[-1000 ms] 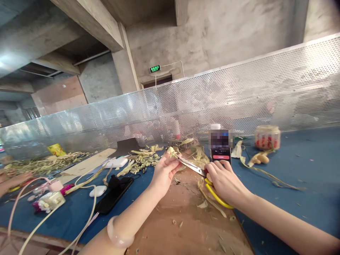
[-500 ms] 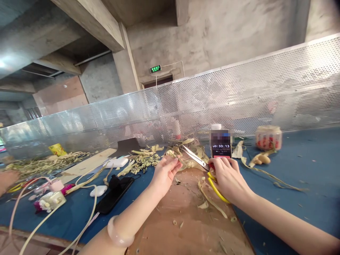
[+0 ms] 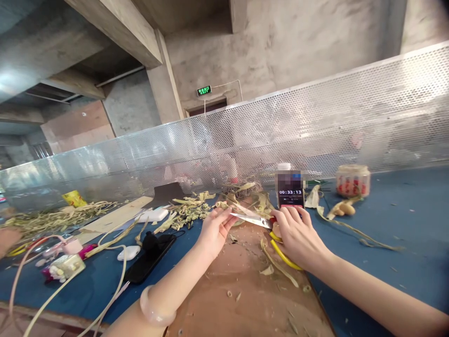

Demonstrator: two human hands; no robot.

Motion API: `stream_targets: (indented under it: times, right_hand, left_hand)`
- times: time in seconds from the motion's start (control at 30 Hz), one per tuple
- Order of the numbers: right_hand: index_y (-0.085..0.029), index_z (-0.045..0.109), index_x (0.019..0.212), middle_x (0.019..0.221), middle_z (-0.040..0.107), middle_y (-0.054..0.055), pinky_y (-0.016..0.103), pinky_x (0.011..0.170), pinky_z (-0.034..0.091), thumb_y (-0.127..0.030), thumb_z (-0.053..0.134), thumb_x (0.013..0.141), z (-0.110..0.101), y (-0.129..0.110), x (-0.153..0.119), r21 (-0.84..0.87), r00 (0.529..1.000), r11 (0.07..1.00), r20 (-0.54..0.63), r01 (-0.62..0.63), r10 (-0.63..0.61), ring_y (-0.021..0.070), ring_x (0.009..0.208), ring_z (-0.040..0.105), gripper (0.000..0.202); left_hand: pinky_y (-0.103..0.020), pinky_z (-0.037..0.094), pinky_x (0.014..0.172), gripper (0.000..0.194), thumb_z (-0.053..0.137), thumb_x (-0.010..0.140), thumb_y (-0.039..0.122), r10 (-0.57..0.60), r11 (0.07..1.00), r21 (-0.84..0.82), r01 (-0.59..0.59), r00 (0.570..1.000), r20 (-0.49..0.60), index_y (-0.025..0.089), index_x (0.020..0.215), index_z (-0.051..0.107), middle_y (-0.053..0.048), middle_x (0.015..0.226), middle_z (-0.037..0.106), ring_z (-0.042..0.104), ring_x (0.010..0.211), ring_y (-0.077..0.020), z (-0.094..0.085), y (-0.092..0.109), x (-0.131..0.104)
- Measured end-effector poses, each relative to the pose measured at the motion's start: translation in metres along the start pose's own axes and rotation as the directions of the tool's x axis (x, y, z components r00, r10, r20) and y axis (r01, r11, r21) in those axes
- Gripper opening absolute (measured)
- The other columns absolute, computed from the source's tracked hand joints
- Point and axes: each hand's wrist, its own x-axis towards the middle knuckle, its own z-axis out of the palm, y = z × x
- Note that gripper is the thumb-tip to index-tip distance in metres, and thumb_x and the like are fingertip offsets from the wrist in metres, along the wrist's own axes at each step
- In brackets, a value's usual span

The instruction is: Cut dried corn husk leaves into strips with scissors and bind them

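Observation:
My right hand grips a pair of scissors with yellow handles, fingers wrapped round the grips. The blades point left and reach the fingertips of my left hand. Those fingers are closed on a pale, dried plant piece, partly hidden by the hand. Behind both hands lies a heap of dry stalks and leaves. Beneath them is a brown board scattered with small trimmings. A phone showing a timer stands upright just beyond my right hand.
On the left lie a black phone, a white earbud case, cables and a pile of dried stalks. Cut pieces sit left of centre. A jar stands right, before a perforated metal screen. Another person's hand shows far left.
The scissors have swung down and left, so their blades now lie flatter and meet my left fingertips. My left hand stays nearly in place.

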Motion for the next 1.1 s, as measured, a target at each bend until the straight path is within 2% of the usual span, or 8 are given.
stream_targets:
  times: [0.17,0.43,0.8,1.1]
  right_hand:
    - [-0.013,0.053,0.101,0.095,0.059,0.013,0.044,0.093,0.029,-0.025,0.052,0.077,-0.0047,-0.0021,0.0024,-0.023,1.0,0.999,0.002,0.03,-0.029,0.0297,0.099,0.048,0.027]
    - [-0.014,0.054,0.099,0.095,0.061,0.013,0.043,0.092,0.03,-0.019,0.053,0.077,-0.0056,-0.0005,0.0015,-0.036,1.0,0.999,-0.005,0.017,-0.018,0.0291,0.097,0.05,0.022]
    - [-0.015,0.054,0.097,0.092,0.061,0.012,0.042,0.09,0.03,-0.018,0.054,0.076,-0.0064,-0.001,0.0024,-0.05,1.0,0.999,0.004,0.017,-0.017,0.0292,0.097,0.049,0.021]
    - [-0.015,0.054,0.092,0.086,0.06,0.01,0.042,0.088,0.03,-0.015,0.047,0.081,-0.0056,-0.0016,0.0032,-0.06,1.0,0.998,0.017,0.027,-0.026,0.0287,0.096,0.049,0.013]
  left_hand:
    - [-0.02,0.056,0.065,0.009,0.071,0.067,0.006,0.03,0.999,0.042,-0.031,0.999,0.032,0.01,0.069,0.063,-0.004,0.07,0.07,0.067,0.062,-0.0115,0.0008,-0.0005,-0.0005]
    - [-0.022,0.057,0.068,0.012,0.068,0.068,0.003,0.018,0.999,0.033,-0.018,1.0,0.005,0.011,0.076,0.064,-0.004,0.076,0.072,0.068,0.069,-0.0123,0.0022,0.0008,-0.0027]
    - [-0.026,0.056,0.072,0.013,0.067,0.066,0.001,0.028,0.999,0.039,-0.028,1.0,0.002,0.011,0.074,0.063,-0.006,0.077,0.072,0.068,0.071,-0.0143,0.0021,0.0001,-0.0042]
    - [-0.029,0.056,0.076,0.013,0.066,0.067,0.002,0.048,0.998,0.042,-0.048,0.999,0.0,0.012,0.069,0.059,-0.007,0.078,0.072,0.069,0.072,-0.0156,0.0037,0.001,-0.0053]
